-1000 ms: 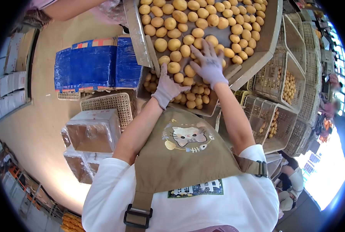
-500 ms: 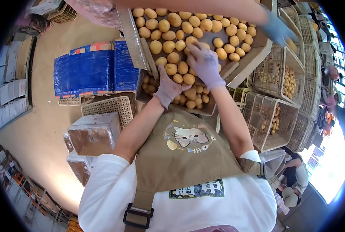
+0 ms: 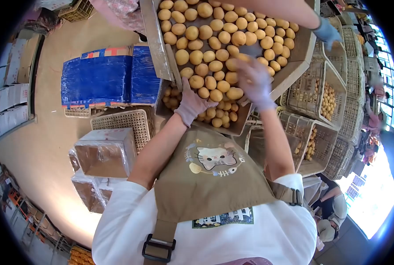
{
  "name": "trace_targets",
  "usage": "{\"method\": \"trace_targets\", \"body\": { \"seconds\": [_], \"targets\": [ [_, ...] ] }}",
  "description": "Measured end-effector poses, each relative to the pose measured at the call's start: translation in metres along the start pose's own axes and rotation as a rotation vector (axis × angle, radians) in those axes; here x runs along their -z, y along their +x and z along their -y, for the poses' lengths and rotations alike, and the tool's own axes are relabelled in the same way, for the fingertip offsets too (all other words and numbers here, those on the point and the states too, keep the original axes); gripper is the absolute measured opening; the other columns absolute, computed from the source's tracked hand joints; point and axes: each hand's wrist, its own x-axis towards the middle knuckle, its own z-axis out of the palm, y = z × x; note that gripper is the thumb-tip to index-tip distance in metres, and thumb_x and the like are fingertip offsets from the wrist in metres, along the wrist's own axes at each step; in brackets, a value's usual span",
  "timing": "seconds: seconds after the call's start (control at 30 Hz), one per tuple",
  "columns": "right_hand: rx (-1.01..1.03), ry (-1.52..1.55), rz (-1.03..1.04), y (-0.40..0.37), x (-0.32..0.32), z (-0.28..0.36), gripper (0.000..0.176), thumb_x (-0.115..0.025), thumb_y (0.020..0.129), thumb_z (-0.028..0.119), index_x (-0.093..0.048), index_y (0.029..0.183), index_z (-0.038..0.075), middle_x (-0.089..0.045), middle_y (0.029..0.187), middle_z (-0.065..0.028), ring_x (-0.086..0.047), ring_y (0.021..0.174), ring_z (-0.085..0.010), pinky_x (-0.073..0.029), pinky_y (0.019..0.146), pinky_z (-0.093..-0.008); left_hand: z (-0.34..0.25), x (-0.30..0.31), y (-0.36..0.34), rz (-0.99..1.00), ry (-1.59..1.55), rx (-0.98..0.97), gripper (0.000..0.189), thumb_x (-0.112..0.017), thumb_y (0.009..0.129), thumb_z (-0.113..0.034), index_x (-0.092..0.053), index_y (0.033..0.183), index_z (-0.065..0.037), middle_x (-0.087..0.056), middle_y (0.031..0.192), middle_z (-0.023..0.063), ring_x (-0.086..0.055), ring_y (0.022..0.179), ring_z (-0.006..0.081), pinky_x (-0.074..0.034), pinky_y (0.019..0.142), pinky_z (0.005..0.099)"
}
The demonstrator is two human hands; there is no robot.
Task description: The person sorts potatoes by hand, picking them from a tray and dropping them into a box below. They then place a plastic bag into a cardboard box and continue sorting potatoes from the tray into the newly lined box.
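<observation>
Below centre, past the brown apron (image 3: 210,187), a box (image 3: 237,128) holds round yellow produce (image 3: 217,122). The gloved left hand (image 3: 191,105) lies spread over it with its thumb apart, clasping nothing that shows. Right of centre, the gloved right hand (image 3: 255,80) is blurred over more of the produce; whether it grips a piece, I cannot tell. Beyond, loose pieces cover the tray (image 3: 292,77) at upper centre. Each looks light, firm and smooth, probably apt to roll, with skin that might bruise; cupping its widest part between thumb and fingertips should serve better than pinching. At upper right is a co-worker's blue-gloved hand (image 3: 327,33); plastic crates (image 3: 304,90) at the right hold similar pieces.
</observation>
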Motion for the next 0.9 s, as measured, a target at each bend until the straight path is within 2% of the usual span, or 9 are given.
{"method": "trace_targets", "body": {
  "seconds": [0.03, 0.1, 0.2, 0.37, 0.57, 0.73, 0.8, 0.83, 0.9],
  "targets": [
    [0.113, -0.156, -0.139, -0.02, 0.028, -0.034, 0.034, -0.069, 0.076, 0.004, -0.07, 0.109, 0.014, -0.067, 0.102, -0.0125, -0.067, 0.088, -0.0308, -0.056, 0.078, -0.0425, -0.001, -0.001, 0.0, -0.027, 0.025, -0.011, 0.09, -0.031, 0.09, -0.077, -0.024, 0.156, -0.017, -0.027, 0.161, 0.0114, -0.026, 0.148, 0.0386, -0.027, 0.11, 0.0709],
    [-0.548, -0.741, -0.449, -0.04, 0.098, -0.068, 0.033, -0.068, 0.079, 0.004, -0.069, 0.112, 0.01, -0.068, 0.108, -0.0177, -0.066, 0.103, -0.0347, -0.054, 0.092, -0.041, 0.003, -0.014, -0.004, 0.012, -0.1, 0.07, 0.089, -0.034, 0.091, -0.075, -0.022, 0.157, -0.017, -0.025, 0.161, 0.0124, -0.024, 0.148, 0.0398, -0.026, 0.111, 0.0706],
    [-0.268, -0.276, -0.228, -0.05, 0.089, -0.066, 0.04, -0.065, 0.08, 0.001, -0.067, 0.119, 0.009, -0.065, 0.122, -0.0164, -0.065, 0.106, -0.0353, -0.053, 0.095, -0.0408, 0.008, -0.022, 0.002, -0.061, -0.044, 0.082, 0.094, -0.031, 0.088, -0.081, -0.02, 0.157, -0.017, -0.021, 0.162, 0.013, -0.021, 0.148, 0.0426, -0.024, 0.11, 0.0733],
    [-0.614, -0.085, 0.467, 0.001, -0.004, -0.023, 0.047, -0.056, 0.09, 0.021, -0.057, 0.138, 0.018, -0.061, 0.134, -0.018, -0.057, 0.123, -0.0365, -0.045, 0.105, -0.0408, 0.006, -0.02, -0.002, -0.134, -0.007, 0.082, 0.099, -0.029, 0.086, -0.084, -0.017, 0.157, -0.017, -0.019, 0.163, 0.0143, -0.017, 0.148, 0.0449, -0.022, 0.108, 0.0772],
    [-0.725, -0.049, 0.688, 0.038, -0.028, -0.056, 0.048, -0.053, 0.089, 0.022, -0.051, 0.137, 0.022, -0.058, 0.136, -0.0174, -0.058, 0.121, -0.0354, -0.048, 0.096, -0.0443, 0.0, 0.008, 0.001, 0.073, 0.115, 0.033, 0.096, -0.031, 0.088, -0.08, -0.018, 0.157, -0.015, -0.02, 0.163, 0.0149, -0.02, 0.147, 0.0452, -0.023, 0.108, 0.0778],
    [-0.14, -0.287, -0.041, -0.024, 0.046, -0.062, 0.052, -0.066, 0.075, -0.001, -0.068, 0.121, 0.022, -0.066, 0.102, -0.0107, -0.063, 0.088, -0.0293, -0.053, 0.081, -0.04, -0.001, -0.023, -0.011, -0.097, -0.018, 0.051, 0.095, -0.032, 0.09, -0.078, -0.016, 0.158, -0.013, -0.021, 0.163, 0.0118, -0.02, 0.149, 0.0391, -0.023, 0.109, 0.0752],
    [-0.538, -0.359, -0.359, -0.058, 0.093, -0.103, 0.043, -0.066, 0.081, 0.004, -0.067, 0.123, 0.013, -0.068, 0.109, -0.0106, -0.064, 0.098, -0.0274, -0.054, 0.084, -0.0403, 0.006, -0.016, -0.009, -0.078, 0.232, -0.065, 0.095, -0.033, 0.089, -0.079, -0.016, 0.158, -0.016, -0.02, 0.164, 0.0101, -0.019, 0.149, 0.0388, -0.022, 0.109, 0.0749],
    [-0.663, -0.871, -0.5, -0.059, 0.107, -0.097, 0.037, -0.068, 0.082, 0.006, -0.067, 0.119, 0.007, -0.069, 0.11, -0.0119, -0.065, 0.101, -0.0265, -0.054, 0.089, -0.0395, 0.008, -0.019, -0.007, -0.06, 0.367, -0.114, 0.096, -0.033, 0.089, -0.08, -0.015, 0.158, -0.017, -0.019, 0.164, 0.0092, -0.019, 0.15, 0.0387, -0.021, 0.11, 0.0747],
    [-0.444, -0.797, -0.44, -0.052, 0.104, -0.07, 0.037, -0.069, 0.081, 0.008, -0.067, 0.118, 0.007, -0.066, 0.118, -0.0136, -0.063, 0.104, -0.0319, -0.052, 0.092, -0.0413, 0.006, -0.023, -0.003, -0.172, 0.002, 0.053, 0.096, -0.033, 0.087, -0.083, -0.015, 0.158, -0.02, -0.017, 0.164, 0.0077, -0.016, 0.151, 0.0386, -0.02, 0.11, 0.0746]
  ]
}}
